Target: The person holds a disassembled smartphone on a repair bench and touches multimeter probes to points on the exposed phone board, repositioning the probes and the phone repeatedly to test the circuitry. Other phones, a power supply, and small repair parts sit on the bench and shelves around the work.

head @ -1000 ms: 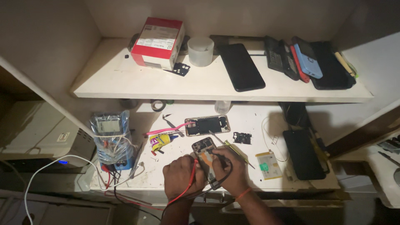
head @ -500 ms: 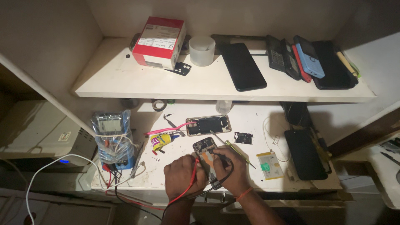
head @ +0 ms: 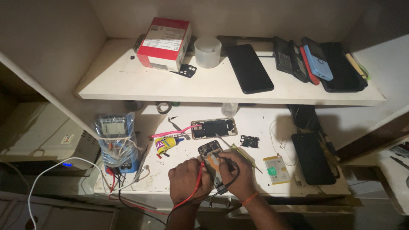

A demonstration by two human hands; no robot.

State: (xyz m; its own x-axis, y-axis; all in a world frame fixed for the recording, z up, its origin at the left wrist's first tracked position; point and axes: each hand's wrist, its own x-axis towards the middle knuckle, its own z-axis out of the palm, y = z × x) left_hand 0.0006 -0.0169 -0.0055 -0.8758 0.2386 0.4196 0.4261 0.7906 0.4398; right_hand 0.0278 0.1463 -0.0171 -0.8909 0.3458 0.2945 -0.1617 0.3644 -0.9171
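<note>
1. Far left of the lower worktop: the multimeter [head: 115,140], wrapped in clear plastic, stands near the left edge. Its red and black leads run from its base along the front edge toward your hands.
2. Just right of it lie a yellow glue tube [head: 168,145] and a pink tool [head: 172,133], untouched, toward the middle of the worktop.
3. Your left hand [head: 185,181] is closed in a pinch on the red probe [head: 197,181]; its tip aims up at the lower edge of the opened phone [head: 211,154].
4. That phone, back off and board exposed, lies at the front middle of the worktop, partly under both hands.
5. Your right hand [head: 238,176] is curled around the black probe [head: 223,166]; fingertips sit on the phone's board. The exact contact point is hidden.
6. Judgement: you are probing points on the board. The next move likely calls for holding both tips steady without bridging neighbouring pads, then glancing left at the meter.
7. Right of the hands: a green-handled tool [head: 238,151], a loose battery [head: 276,169], a dark phone [head: 313,158] near the right edge.
</note>
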